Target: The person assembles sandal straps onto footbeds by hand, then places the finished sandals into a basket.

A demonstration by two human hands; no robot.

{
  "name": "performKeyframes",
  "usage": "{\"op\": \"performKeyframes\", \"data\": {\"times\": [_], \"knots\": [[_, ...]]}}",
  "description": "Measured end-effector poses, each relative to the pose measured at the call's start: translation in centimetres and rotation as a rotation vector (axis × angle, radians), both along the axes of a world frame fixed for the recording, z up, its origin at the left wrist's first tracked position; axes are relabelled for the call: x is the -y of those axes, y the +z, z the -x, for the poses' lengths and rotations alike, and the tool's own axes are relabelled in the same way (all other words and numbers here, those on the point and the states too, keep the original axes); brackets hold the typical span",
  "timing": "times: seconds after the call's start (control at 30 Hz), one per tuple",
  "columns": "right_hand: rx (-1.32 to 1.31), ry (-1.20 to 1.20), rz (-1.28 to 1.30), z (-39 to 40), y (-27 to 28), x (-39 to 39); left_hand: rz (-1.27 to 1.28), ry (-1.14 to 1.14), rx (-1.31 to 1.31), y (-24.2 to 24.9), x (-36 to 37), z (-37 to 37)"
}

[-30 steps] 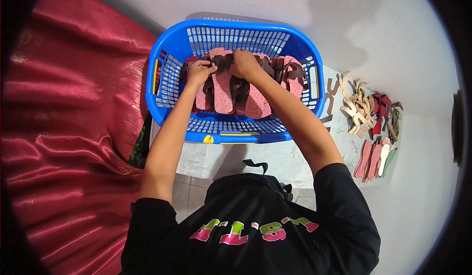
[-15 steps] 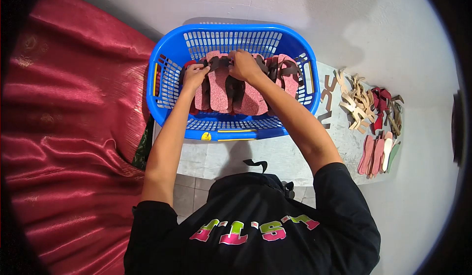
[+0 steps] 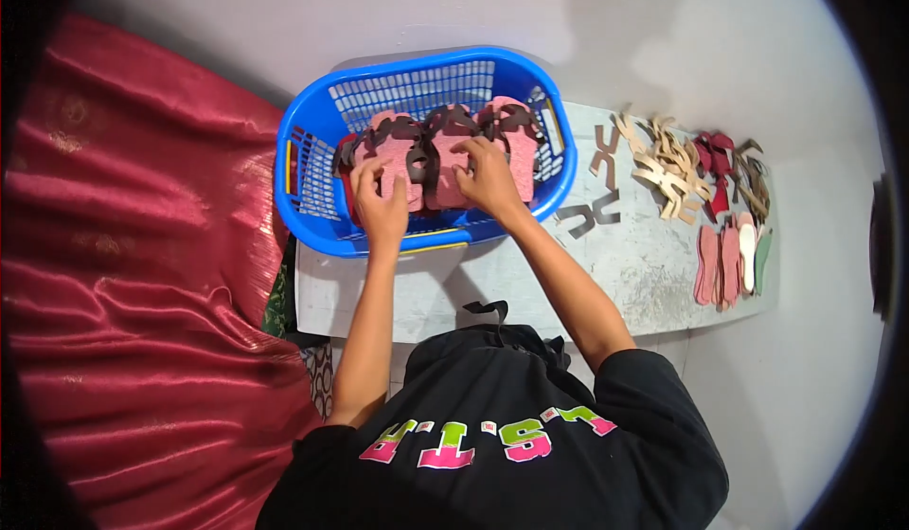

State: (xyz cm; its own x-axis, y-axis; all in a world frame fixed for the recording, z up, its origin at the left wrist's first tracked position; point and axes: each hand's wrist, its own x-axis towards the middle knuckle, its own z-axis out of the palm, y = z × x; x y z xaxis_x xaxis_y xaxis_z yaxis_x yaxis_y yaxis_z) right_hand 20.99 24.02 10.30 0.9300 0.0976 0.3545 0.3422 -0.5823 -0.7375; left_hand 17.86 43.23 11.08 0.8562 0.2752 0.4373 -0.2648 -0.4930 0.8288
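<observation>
A blue plastic basket (image 3: 417,68) holds several pink-speckled sandals with dark brown straps, laid side by side. My left hand (image 3: 382,210) is over the lower part of the left sandal (image 3: 393,161), its fingers apart. Over the middle sandal (image 3: 453,162) is my right hand (image 3: 492,181), its thumb and fingers spread and curved at the sole. Another pink sandal (image 3: 514,113) lies at the basket's right end. Red material (image 3: 347,151) shows along the left side of the row.
The basket stands on a grey table (image 3: 587,284) against a pale wall. To its right lie dark straps (image 3: 604,156), beige straps (image 3: 670,175), dark red straps (image 3: 717,156) and several pink soles (image 3: 727,260). Shiny red cloth (image 3: 161,265) hangs on the left.
Both hands have come off the straps at the sandals' upper ends and moved down toward me, fingers spreading. The basket has shifted left and turned, uncovering more dark straps on the table.
</observation>
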Motion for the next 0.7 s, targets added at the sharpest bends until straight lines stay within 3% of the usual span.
{"op": "performKeyframes", "data": {"times": [0.1,0.33,0.4,0.6,0.7], "knots": [[0.171,-0.063,-0.023,3.6,0.1,1.7,-0.029,-0.064,0.113,0.0,4.1,3.1],[0.204,-0.231,0.016,11.8,0.9,7.7,0.012,-0.284,0.095,0.7,12.1,9.9],[0.17,-0.298,0.023,13.8,-0.3,10.2,-0.001,-0.368,0.095,-0.5,14.2,11.2],[-0.02,-0.444,0.047,19.9,-5.3,18.8,-0.003,-0.693,-0.266,-4.8,21.5,13.8],[-0.246,-0.542,0.127,23.2,-9.9,23.4,-0.278,-0.768,-0.371,-9.1,25.9,14.7]]}}
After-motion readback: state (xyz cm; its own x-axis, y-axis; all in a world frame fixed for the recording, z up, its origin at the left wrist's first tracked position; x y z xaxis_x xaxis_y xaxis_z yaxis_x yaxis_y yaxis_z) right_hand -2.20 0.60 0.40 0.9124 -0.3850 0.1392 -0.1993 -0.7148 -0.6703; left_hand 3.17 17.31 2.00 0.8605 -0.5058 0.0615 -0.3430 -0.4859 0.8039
